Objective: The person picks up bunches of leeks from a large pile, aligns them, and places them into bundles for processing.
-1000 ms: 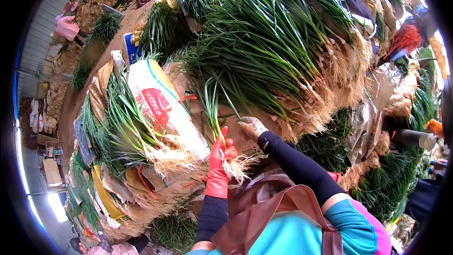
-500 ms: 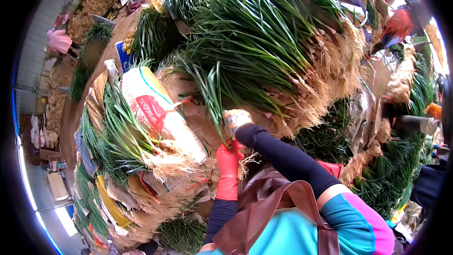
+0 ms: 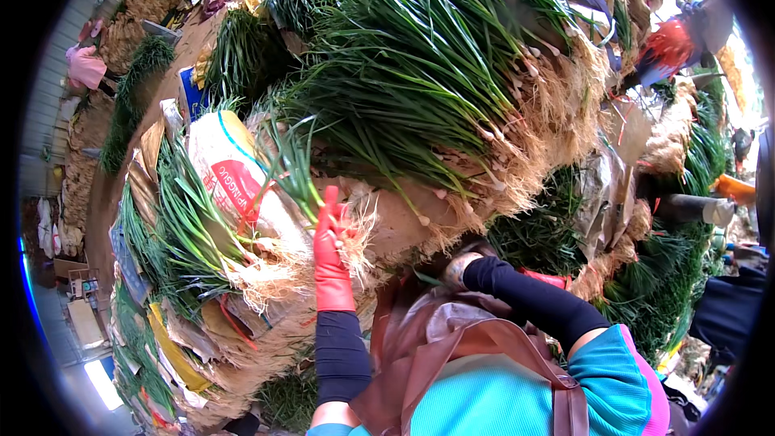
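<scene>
My left hand (image 3: 328,234), in a red rubber glove, is closed around a few green garlic plants (image 3: 300,173). Their leaves point up and to the left, and pale stringy roots hang out on the right side of the glove. My right hand (image 3: 458,269), in a patterned glove, is low by the brown apron (image 3: 452,307). A thin green strip (image 3: 428,278) shows beside it, but its fingers are hidden and blurred. Ahead lies a big heap of green garlic (image 3: 420,73), roots to the right. A smaller bunch (image 3: 194,226) rests left of my left hand.
A white woven sack (image 3: 242,178) with a red patch lies under the smaller bunch. More green garlic (image 3: 654,291) is piled at the right, beside a grey pipe-like object (image 3: 698,208). A person in pink (image 3: 85,67) is far left; another in red (image 3: 666,47) is at the upper right.
My left hand has moved left and slightly up with the garlic plants. My right hand has left their leaves and dropped down and right, toward the apron.
</scene>
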A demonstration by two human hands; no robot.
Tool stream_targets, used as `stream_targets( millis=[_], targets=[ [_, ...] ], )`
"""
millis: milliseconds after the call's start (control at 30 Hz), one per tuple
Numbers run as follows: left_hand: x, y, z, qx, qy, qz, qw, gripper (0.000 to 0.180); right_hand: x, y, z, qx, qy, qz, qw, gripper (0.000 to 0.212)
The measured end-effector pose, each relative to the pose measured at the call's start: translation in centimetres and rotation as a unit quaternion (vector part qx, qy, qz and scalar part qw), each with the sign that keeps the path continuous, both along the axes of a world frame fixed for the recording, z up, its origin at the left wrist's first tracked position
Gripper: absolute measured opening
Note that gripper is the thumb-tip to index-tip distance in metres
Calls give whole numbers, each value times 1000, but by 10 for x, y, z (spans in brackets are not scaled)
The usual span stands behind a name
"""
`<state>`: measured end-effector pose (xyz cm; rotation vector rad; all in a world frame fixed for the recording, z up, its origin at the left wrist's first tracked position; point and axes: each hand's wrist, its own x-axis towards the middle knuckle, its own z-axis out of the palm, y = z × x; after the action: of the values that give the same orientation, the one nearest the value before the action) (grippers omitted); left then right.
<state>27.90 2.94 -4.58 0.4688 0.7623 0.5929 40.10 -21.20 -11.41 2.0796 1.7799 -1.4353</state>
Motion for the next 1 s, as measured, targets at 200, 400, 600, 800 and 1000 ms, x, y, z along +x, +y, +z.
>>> stream_targets(
  millis=[200, 400, 600, 800, 1000],
  targets=[
    [20, -44, -48, -32, 124, -242, 962, 31, 30, 53, 40, 214, -200, -260, 920, 18],
    [13, -60, -51, 4, 45, -157, 987, 29, 9, 78, 22, 91, 193, -387, 897, 22],
    [-32, -59, -12, -114, -181, -37, 976, 17, 6, 118, 18, -62, 723, -439, 530, 29],
    [-32, -78, -16, -170, -308, -62, 934, 18, -38, 152, 16, 25, 570, -570, 591, 32],
    [-19, -79, -16, -16, -42, -37, 998, 27, -2, 131, 57, 184, -33, -146, 971, 16]
  ],
)
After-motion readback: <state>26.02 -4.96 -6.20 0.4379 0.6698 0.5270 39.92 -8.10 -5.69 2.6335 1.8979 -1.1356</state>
